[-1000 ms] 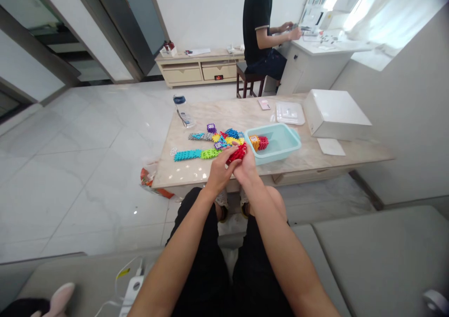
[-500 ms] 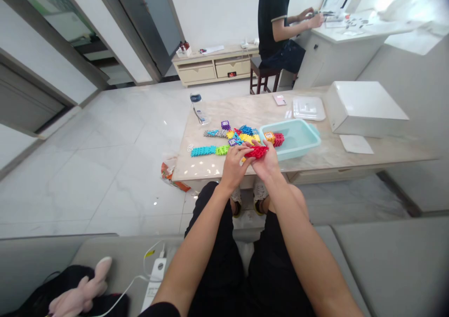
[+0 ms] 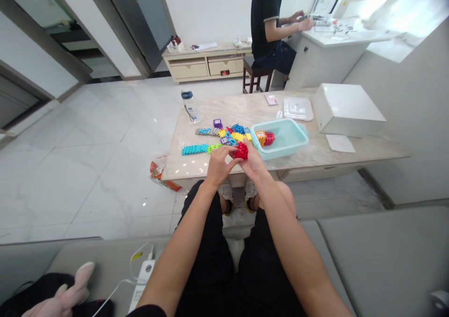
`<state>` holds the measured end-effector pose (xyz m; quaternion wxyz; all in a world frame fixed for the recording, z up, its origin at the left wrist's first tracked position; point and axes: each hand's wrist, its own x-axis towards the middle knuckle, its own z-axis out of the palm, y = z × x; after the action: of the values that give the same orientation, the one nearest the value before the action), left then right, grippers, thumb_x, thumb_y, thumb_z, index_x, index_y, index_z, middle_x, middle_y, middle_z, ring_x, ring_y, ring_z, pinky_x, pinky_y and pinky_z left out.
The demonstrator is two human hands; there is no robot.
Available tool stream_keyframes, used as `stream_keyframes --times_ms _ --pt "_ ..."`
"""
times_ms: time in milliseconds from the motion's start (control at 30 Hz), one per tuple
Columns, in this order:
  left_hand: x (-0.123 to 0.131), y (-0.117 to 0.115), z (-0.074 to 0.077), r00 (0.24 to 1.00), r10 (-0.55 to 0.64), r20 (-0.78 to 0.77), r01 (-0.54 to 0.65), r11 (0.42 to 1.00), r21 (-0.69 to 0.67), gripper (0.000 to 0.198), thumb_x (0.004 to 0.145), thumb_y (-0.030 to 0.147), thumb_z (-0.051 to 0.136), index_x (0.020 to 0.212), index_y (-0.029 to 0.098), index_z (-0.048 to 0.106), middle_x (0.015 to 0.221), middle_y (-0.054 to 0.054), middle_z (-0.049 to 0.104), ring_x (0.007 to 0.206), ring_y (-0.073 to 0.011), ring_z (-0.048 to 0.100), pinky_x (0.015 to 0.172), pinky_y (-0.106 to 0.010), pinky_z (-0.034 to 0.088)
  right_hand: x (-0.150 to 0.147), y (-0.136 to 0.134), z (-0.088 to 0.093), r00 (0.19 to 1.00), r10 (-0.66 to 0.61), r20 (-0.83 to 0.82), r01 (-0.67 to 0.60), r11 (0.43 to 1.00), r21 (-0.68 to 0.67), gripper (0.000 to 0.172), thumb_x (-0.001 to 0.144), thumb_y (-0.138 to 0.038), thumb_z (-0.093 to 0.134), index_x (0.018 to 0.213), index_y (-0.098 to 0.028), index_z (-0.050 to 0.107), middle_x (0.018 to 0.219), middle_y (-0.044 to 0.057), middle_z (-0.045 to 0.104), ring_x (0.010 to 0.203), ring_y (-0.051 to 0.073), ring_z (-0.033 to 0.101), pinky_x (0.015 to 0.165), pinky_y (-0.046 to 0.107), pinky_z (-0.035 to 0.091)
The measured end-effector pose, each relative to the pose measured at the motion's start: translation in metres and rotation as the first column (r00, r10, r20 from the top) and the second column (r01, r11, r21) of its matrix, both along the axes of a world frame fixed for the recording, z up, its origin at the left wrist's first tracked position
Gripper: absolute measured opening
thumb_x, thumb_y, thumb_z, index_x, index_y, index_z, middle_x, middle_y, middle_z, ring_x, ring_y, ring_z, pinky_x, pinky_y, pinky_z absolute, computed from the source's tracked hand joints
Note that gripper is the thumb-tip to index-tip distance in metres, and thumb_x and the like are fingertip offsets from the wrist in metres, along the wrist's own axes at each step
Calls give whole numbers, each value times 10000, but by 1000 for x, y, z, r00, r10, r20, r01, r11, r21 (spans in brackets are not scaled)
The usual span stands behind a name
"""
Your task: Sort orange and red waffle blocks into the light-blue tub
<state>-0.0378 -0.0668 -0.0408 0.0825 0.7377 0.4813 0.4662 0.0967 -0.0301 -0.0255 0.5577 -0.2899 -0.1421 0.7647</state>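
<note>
A red block piece (image 3: 242, 151) is held between both hands above the table's front edge. My left hand (image 3: 219, 165) pinches it from the left with thumb and fingers. My right hand (image 3: 253, 162) has its fingers wrapped round the right side. Just beyond lie yellow pieces (image 3: 242, 137), blue pieces (image 3: 238, 128), a purple cube (image 3: 217, 123) and a turquoise strip (image 3: 194, 149) joined to green pieces (image 3: 213, 147). Orange (image 3: 260, 137) and red blocks (image 3: 269, 138) are in the light-blue basin (image 3: 286, 152).
A bottle (image 3: 190, 107) stands at the table's back left. Behind the basin lies a clear lid (image 3: 298, 108), with a white box (image 3: 349, 109) to its right. A person in black (image 3: 267, 22) sits at a farther desk.
The red piece has turned in my hands and now looks compact rather than long. The whole view has shifted, with the scene appearing a little farther left.
</note>
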Motion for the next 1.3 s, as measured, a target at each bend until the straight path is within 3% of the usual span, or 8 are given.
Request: stream_keyframes --times_ms 167,433,633,800,1000,1100,1300 --pt "-14 3 0 997 67 45 -67 998 -14 588 881 441 914 1379 234 680 1345 -134 730 1261 -321 678 1110 -501 536 2 -7 2 986 95 136 -106 992 74 315 961 -490 836 947 -205 702 806 4 755 636 151 684 610 280 628" --pt "-23 -3 -4 992 -89 88 104 979 -174 578 885 417 909 1394 234 704 1391 -137 754 1321 -326 688 1165 -533 528 1 -15 1 920 270 283 -299 952 65 406 981 -608 768 1003 -211 687 802 30 740 678 174 698 573 254 578" --pt "-21 -9 -5 978 -150 144 183 950 -251 630 828 369 949 1379 237 676 1380 -130 740 1296 -320 709 1152 -509 553 0 -13 3 900 281 333 -312 949 43 371 1045 -553 702 998 -188 659 743 2 694 741 174 688 608 234 556" --pt "-18 -11 -8 985 -125 115 153 947 -282 622 859 178 837 1446 240 639 1424 -134 724 1298 -304 711 1132 -489 573 -2 -15 0 885 311 347 -350 935 54 401 1069 -564 650 970 -177 690 748 24 717 741 177 702 626 250 562" --pt "-20 -11 -7 993 -41 112 68 967 -245 582 836 176 849 1395 223 692 1362 -123 754 1260 -301 722 1119 -479 579 5 -18 -5 871 362 331 -419 901 116 274 928 -453 844 1012 -208 755 844 20 770 795 178 730 704 273 613" --pt "-19 -13 -6 995 -36 96 58 970 -237 574 827 143 833 1380 224 702 1354 -110 754 1270 -286 715 1122 -459 574 8 -18 -9 843 396 364 -475 865 160 309 845 -405 918 1014 -192 771 903 41 786 849 180 733 726 264 611" --pt "-16 -16 -2 994 -79 69 93 971 -220 605 812 113 834 1396 208 707 1371 -116 768 1269 -283 727 1138 -465 565 9 -20 -15 819 295 492 -457 854 250 334 839 -438 915 1004 -196 753 872 -22 725 813 134 644 696 210 545"
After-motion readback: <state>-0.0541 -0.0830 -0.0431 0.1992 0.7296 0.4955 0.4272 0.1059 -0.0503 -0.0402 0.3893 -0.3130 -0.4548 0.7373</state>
